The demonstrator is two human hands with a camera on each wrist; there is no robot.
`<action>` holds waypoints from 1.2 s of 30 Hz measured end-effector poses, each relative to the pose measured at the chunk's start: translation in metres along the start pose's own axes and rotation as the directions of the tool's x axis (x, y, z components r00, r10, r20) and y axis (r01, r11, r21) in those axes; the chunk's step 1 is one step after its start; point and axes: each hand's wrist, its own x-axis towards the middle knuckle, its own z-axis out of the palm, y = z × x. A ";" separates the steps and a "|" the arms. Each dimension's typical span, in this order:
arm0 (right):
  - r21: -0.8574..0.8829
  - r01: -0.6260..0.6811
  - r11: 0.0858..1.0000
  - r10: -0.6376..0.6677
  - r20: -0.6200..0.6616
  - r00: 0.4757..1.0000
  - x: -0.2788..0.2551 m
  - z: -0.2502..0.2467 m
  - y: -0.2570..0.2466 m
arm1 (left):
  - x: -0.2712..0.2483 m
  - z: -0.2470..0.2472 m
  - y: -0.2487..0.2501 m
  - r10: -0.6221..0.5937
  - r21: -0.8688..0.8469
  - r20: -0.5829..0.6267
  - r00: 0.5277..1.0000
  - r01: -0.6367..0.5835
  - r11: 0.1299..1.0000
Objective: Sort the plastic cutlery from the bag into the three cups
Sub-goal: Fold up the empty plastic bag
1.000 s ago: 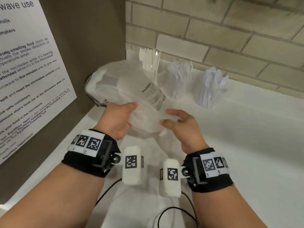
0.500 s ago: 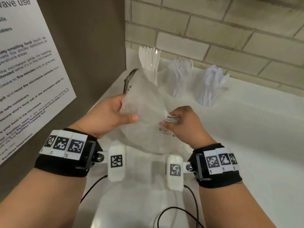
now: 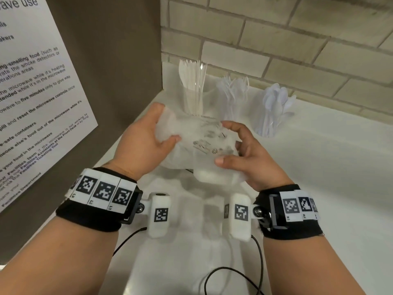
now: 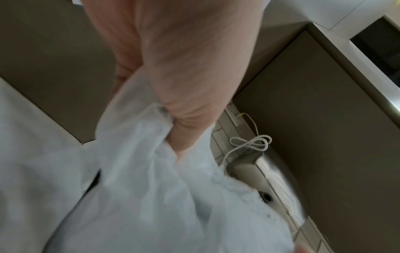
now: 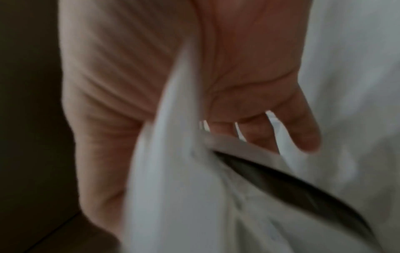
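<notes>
Now both hands are on the plastic bag, held up over the desk just in front of the three cups. The left hand curls round its left end, the right hand pinches the other side. It looks limp, feather-light and slick (crumpled, probably empty), so bunching the film beats pinching one layer. The cup of knives, cup of forks and cup of spoons stand full along the brick wall.
</notes>
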 end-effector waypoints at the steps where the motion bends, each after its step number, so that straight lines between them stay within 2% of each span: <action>1: 0.022 0.012 1.000 -0.012 0.030 0.999 -0.001 0.001 -0.001 | 0.001 0.001 0.000 -0.032 0.015 -0.038 0.999 0.033 0.999; 2: 0.009 0.021 1.000 -0.022 0.022 1.000 -0.001 0.003 0.000 | 0.001 0.003 0.002 -0.069 0.018 -0.055 0.996 0.070 0.997; 4: -0.100 0.022 0.995 -0.032 -0.101 0.994 0.003 0.010 0.000 | -0.002 0.006 0.006 -0.100 -0.035 -0.076 0.992 0.097 0.995; 6: -0.162 -0.009 0.987 -0.034 -0.262 0.964 0.009 0.014 -0.002 | -0.005 0.005 0.006 -0.067 -0.033 -0.096 0.993 0.064 0.997; 8: -0.123 -0.034 0.992 -0.013 -0.361 0.933 0.014 0.012 -0.003 | -0.006 0.001 0.003 -0.009 -0.056 -0.018 1.000 0.008 0.998; 10: -0.156 -0.048 0.987 -0.019 -0.401 0.916 0.017 0.009 -0.004 | -0.007 0.000 0.002 0.001 -0.324 0.008 1.000 0.002 0.946; 12: -0.267 -0.050 0.962 -0.069 -0.420 0.905 0.019 0.010 -0.003 | -0.007 0.000 0.003 -0.019 -0.618 0.010 1.000 0.021 0.786; 13: -0.334 -0.048 0.941 -0.108 -0.432 0.895 0.020 0.010 -0.003 | -0.007 0.000 0.003 0.030 -0.656 0.017 0.999 -0.012 0.755; 14: -0.398 -0.040 0.916 -0.153 -0.441 0.885 0.021 0.011 -0.003 | -0.005 0.001 0.003 0.102 -0.615 0.066 0.993 -0.040 0.788; 15: -0.464 -0.030 0.886 -0.202 -0.442 0.874 0.022 0.012 -0.002 | -0.004 0.002 0.001 0.169 -0.510 0.165 0.972 -0.063 0.858; 16: -0.532 -0.017 0.846 -0.257 -0.435 0.863 0.023 0.014 -0.002 | -0.004 0.003 0.003 0.187 -0.354 0.306 0.933 -0.070 0.933; 17: -0.597 -0.001 0.802 -0.313 -0.422 0.851 0.023 0.018 -0.003 | -0.005 0.005 0.003 0.127 -0.216 0.424 0.897 -0.036 0.976; 18: -0.645 0.033 0.764 -0.371 -0.396 0.840 0.022 0.022 -0.002 | -0.005 0.008 0.005 0.027 -0.156 0.482 0.876 0.055 0.986; 19: -0.673 0.081 0.735 -0.416 -0.354 0.838 0.022 0.027 -0.002 | -0.006 0.012 0.007 -0.075 -0.169 0.506 0.859 0.184 0.968; 20: -0.690 0.129 0.712 -0.440 -0.295 0.848 0.021 0.031 -0.001 | -0.007 0.015 0.010 -0.158 -0.268 0.524 0.837 0.338 0.902; 22: -0.718 0.186 0.671 -0.401 -0.140 0.905 0.016 0.037 -0.001 | -0.006 0.015 0.021 -0.248 -0.516 0.548 0.799 0.555 0.652; 23: -0.737 0.196 0.647 -0.341 -0.050 0.939 0.013 0.039 -0.003 | -0.005 0.015 0.021 -0.261 -0.596 0.560 0.786 0.601 0.533; 24: -0.754 0.210 0.622 -0.276 0.040 0.960 0.010 0.040 -0.004 | -0.004 0.015 0.019 -0.268 -0.645 0.551 0.790 0.607 0.464; 25: -0.763 0.226 0.605 -0.213 0.119 0.970 0.008 0.041 -0.005 | -0.003 0.015 0.019 -0.281 -0.671 0.525 0.803 0.594 0.443; 27: -0.767 0.242 0.594 -0.118 0.215 0.969 0.005 0.040 -0.008 | -0.003 0.018 0.017 -0.327 -0.700 0.422 0.845 0.533 0.475; 29: -0.734 0.182 0.654 -0.094 0.160 0.983 0.004 0.038 -0.010 | -0.004 0.024 0.011 -0.380 -0.705 0.284 0.880 0.460 0.539; 30: -0.668 0.123 0.734 -0.114 0.057 0.992 0.005 0.038 -0.010 | -0.005 0.027 0.008 -0.388 -0.697 0.217 0.896 0.420 0.581; 32: -0.423 -0.011 0.906 -0.073 -0.182 0.981 0.008 0.039 -0.013 | -0.007 0.029 0.006 -0.367 -0.660 0.114 0.923 0.346 0.667; 33: -0.259 -0.084 0.962 0.024 -0.225 0.974 0.008 0.040 -0.015 | -0.008 0.030 0.007 -0.334 -0.645 0.092 0.938 0.312 0.698; 34: -0.092 -0.144 0.985 0.123 -0.200 0.972 0.009 0.043 -0.016 | -0.009 0.030 0.008 -0.294 -0.648 0.101 0.951 0.287 0.706; 36: 0.150 -0.192 0.970 0.209 -0.108 0.972 0.009 0.045 -0.017 | -0.013 0.032 0.013 -0.203 -0.700 0.186 0.961 0.274 0.659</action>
